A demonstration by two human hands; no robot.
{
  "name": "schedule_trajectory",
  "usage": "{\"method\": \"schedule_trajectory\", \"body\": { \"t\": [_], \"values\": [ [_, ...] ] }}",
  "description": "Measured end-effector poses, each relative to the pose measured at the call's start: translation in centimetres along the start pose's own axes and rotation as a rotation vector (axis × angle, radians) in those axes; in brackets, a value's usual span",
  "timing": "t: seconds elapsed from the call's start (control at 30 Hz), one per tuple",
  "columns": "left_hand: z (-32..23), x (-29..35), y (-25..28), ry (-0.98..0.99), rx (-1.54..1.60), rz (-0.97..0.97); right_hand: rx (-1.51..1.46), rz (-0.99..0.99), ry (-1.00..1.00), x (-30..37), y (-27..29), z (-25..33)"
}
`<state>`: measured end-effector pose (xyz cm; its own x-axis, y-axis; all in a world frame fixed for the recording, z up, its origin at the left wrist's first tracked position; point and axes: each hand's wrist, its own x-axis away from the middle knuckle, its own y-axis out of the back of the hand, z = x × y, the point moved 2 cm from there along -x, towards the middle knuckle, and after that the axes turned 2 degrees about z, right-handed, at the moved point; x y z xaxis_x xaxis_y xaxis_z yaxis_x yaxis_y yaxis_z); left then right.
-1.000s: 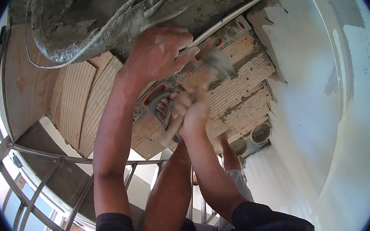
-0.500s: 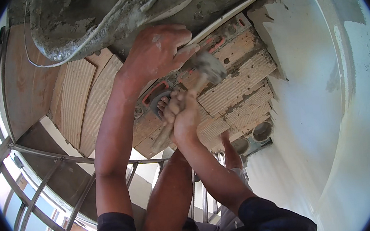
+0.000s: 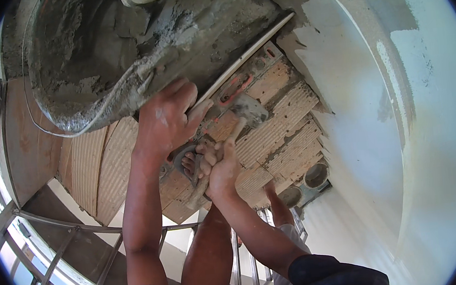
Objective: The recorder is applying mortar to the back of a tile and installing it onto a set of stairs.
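Hammer point(image 3: 237, 128): centre of the frame, long axis running diagonally from lower left to upper right. Grey metal head at the upper right end, lying against the exposed red brick wall point(image 3: 286, 120); wooden handle slanting down toward the lower left, its butt showing below the fist.

Right hand point(image 3: 220, 162): clenched around the hammer handle about midway, knuckles toward the wall, forearm rising from the lower edge of the frame (dark sleeve at the bottom).

Left hand point(image 3: 166, 121): just above and left of the hammer, fingers curled over a thin white rod point(image 3: 247, 53) that runs diagonally toward the upper right along the brick; what the palm grips beneath is hidden. Forearm nearly vertical, entering from the lower left.

Mortar mass point(image 3: 120, 54): grey, rough, upper left of the frame, overhanging the left hand.

White plastered wall point(image 3: 380, 128): right side.

Metal railing point(image 3: 57, 247): lower left.
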<state>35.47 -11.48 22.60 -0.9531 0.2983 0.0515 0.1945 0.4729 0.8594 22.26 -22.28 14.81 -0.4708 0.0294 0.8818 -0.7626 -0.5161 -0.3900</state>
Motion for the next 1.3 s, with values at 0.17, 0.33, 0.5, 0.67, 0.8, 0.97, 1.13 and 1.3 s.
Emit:
{"method": "schedule_trajectory", "body": {
  "t": [0.17,0.33,0.5,0.67,0.8,0.97,1.13,1.3],
  "values": [
    [-0.1,0.4,-0.3,0.036,0.097,-0.116,0.118,0.148,-0.064,0.7,-0.6,-0.1],
    [0.7,1.1,-0.9,0.013,0.095,-0.135,0.183,0.109,-0.121,0.8,0.3,1.6],
    [2.8,3.2,-2.5,0.056,0.044,-0.109,0.375,0.069,0.058,-1.4,4.2,3.6],
    [3.6,4.9,-4.0,-0.097,-0.202,-0.155,0.603,-0.031,0.407,-5.7,9.0,5.9],
    [4.6,5.4,-4.8,0.080,0.243,-0.040,0.850,-0.088,0.406,-7.8,12.9,7.4],
    [5.4,6.5,-4.7,0.110,0.295,-0.040,1.582,0.078,0.540,-8.1,12.5,11.3],
    [1.7,2.5,-3.6,0.045,0.366,-0.078,1.473,0.051,0.353,-9.3,12.7,14.1],
    [-3.1,-1.3,-3.4,-0.152,-0.520,-0.323,1.522,0.143,0.430,-10.0,12.5,11.0]
  ]
}}
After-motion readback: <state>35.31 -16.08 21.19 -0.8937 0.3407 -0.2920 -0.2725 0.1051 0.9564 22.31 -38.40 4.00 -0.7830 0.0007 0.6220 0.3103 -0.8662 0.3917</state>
